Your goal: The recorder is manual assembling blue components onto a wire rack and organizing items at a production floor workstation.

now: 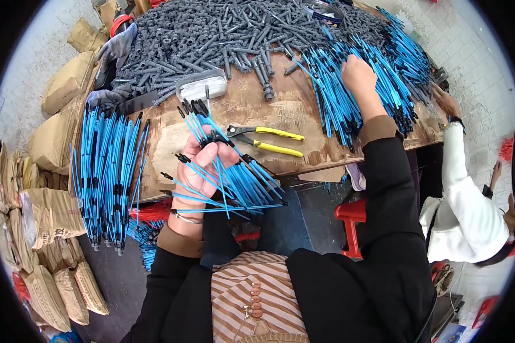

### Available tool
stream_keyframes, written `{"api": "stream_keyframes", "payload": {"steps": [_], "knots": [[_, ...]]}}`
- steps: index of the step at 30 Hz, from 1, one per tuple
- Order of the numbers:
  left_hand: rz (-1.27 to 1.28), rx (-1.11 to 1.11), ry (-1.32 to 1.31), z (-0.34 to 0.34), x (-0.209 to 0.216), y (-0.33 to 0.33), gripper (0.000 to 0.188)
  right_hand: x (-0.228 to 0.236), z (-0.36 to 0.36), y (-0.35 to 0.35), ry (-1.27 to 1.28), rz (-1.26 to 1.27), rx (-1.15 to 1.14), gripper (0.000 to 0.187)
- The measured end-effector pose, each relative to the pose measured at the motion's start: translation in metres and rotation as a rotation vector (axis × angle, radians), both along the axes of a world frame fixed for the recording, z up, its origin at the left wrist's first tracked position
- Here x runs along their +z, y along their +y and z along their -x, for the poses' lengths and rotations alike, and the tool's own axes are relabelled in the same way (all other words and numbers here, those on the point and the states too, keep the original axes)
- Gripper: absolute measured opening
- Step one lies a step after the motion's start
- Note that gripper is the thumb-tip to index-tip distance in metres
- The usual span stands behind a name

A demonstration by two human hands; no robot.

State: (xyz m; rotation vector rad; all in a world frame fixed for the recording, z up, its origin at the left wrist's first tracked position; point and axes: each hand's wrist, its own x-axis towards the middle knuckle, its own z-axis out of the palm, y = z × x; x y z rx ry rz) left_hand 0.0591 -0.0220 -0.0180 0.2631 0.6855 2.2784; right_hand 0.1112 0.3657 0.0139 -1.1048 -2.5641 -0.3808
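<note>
My left hand (203, 163) is closed around the black-tipped ends of a loose bundle of thin blue rods (243, 186), which fan out down and to the right. A few of those rods stick out sideways across the wrist. At the right of the table, my right hand (359, 77) rests on a large heap of similar blue rods (332, 97). Its fingers are curled, and their tips are hidden, so what they grip cannot be made out. Between the hands lie pliers with yellow handles (279, 142), jaws toward my left hand.
Grey ribbed plastic parts (194, 34) cover the back of the wooden table (292, 111). A clear box (201, 86) sits before them. More blue rods (106, 171) overhang the left edge. Brown sacks (51, 223) line the left; a red stool (350, 226) and a white-sleeved person (466, 200) are right.
</note>
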Motion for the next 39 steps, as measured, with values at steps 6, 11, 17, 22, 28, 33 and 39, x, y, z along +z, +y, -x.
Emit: {"api": "stream_keyframes", "payload": {"steps": [6,11,17,22,28,33,39], "knots": [[-0.137,-0.128,0.009,0.005,-0.012,-0.011,0.019,0.095,-0.042,-0.107,0.535,0.664,0.562,0.022],[-0.202,-0.266,-0.019,0.011,-0.018,-0.012,0.018,0.063,-0.079,-0.206,0.125,1.307,0.905,0.015],[-0.091,-0.137,0.075,-0.008,-0.004,-0.005,0.019,0.023,-0.091,-0.246,0.294,0.751,0.871,0.008],[-0.528,-0.485,-0.073,0.011,-0.033,0.000,0.025,0.015,-0.088,-0.259,0.307,0.818,0.999,0.009],[-0.031,-0.091,0.064,0.003,-0.017,-0.002,0.025,0.033,-0.048,-0.176,0.045,1.025,0.819,0.022],[-0.178,-0.071,0.011,0.003,-0.015,0.006,0.023,-0.005,0.002,-0.010,0.113,0.211,0.072,0.022],[-0.362,-0.276,0.092,0.012,-0.027,-0.004,0.022,-0.039,0.025,0.039,-0.052,0.305,0.044,0.028]]}}
